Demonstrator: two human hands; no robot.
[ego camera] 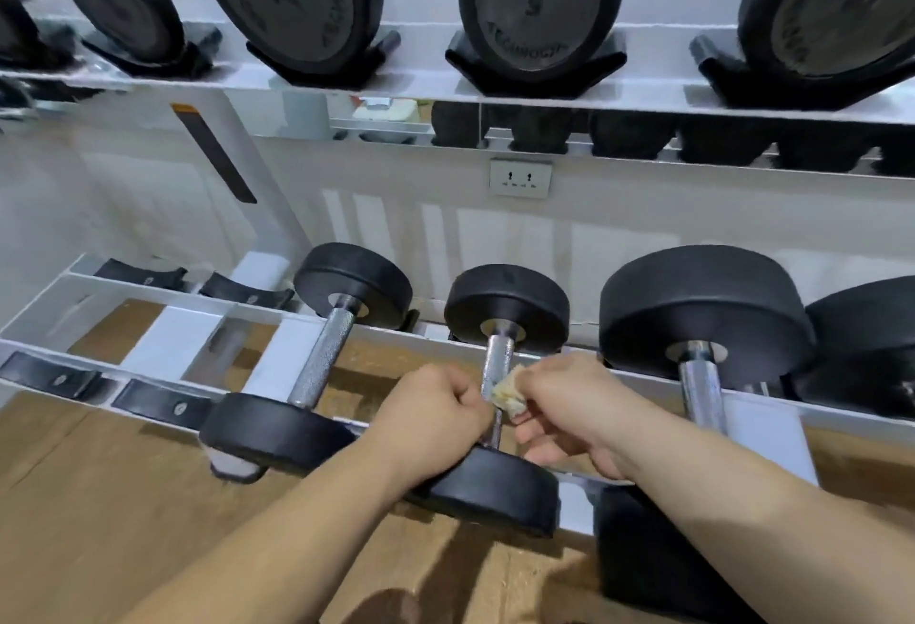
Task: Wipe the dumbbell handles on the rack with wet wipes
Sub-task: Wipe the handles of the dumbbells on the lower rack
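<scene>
Head view, lower shelf of the rack (pixel 163 314).

Left hand (pixel 435 408) was curled round the near part of the middle dumbbell handle (pixel 497 358), steadying it. Right hand (pixel 569 400) pinched a crumpled wet wipe (pixel 507 399) between thumb and fingertips and held it against the same handle, just right of the left knuckles.

Progress (judgement): wiping of this handle was under way, with bare knurled metal showing beyond both hands. The left neighbour handle (pixel 322 356) and right neighbour handle (pixel 700 391) gave no sign either way, so I could not tell whether they were done. The handles on the upper shelf (pixel 431 89) were hidden. Probably much of the rack was left. The wipe looked yellowish and may need replacing.

Room: the stroke was bounded by the far head (pixel 507 306) just beyond the hands and the near head (pixel 495 490) under the left wrist. Open gaps lay on both sides of the hands, with the neighbour handles well apart. The upper shelf edge overhung above and beyond the hands.
</scene>
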